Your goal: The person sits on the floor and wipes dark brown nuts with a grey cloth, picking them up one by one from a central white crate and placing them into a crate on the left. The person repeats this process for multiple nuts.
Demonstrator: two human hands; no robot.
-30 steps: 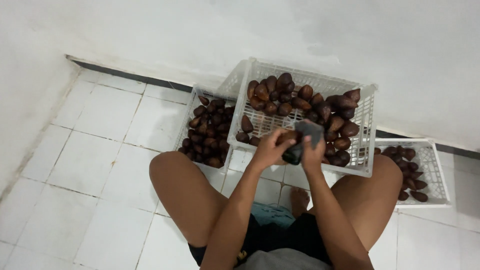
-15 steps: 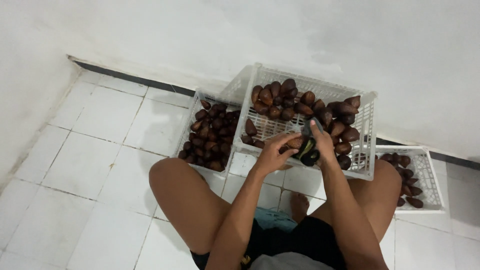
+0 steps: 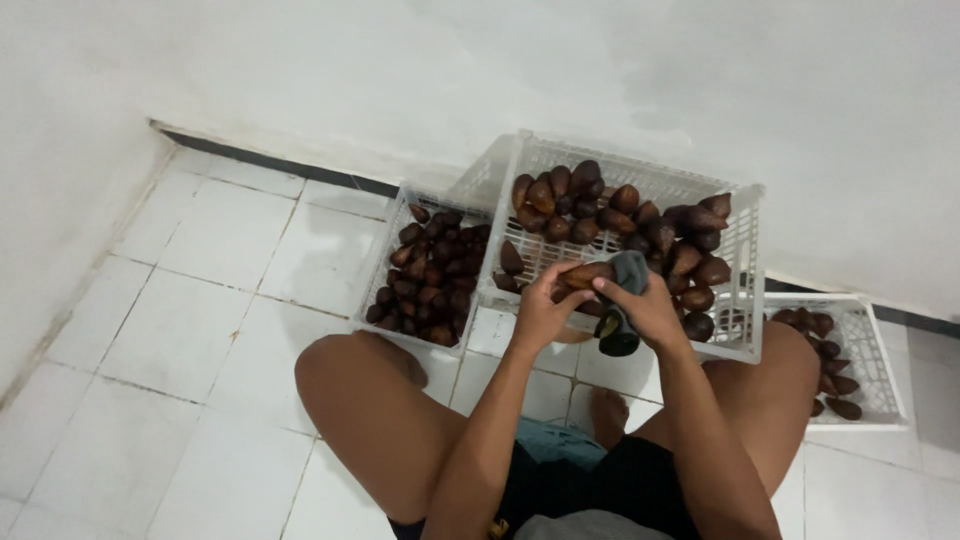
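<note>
I sit on a white tiled floor with my knees spread. My left hand holds a brown scaly fruit over the front rim of a large white plastic crate. My right hand grips a dark grey cloth that is pressed against the fruit's right end. The crate holds several more brown fruits, mostly at its back and right.
A smaller white basket full of the same fruits stands on the left of the crate. Another white basket with several fruits sits at the right beside my knee. A white wall runs behind, with a second wall at the left.
My hands have stayed together at the crate's front rim, and the cloth has shifted along the fruit. The view has tilted slightly.
</note>
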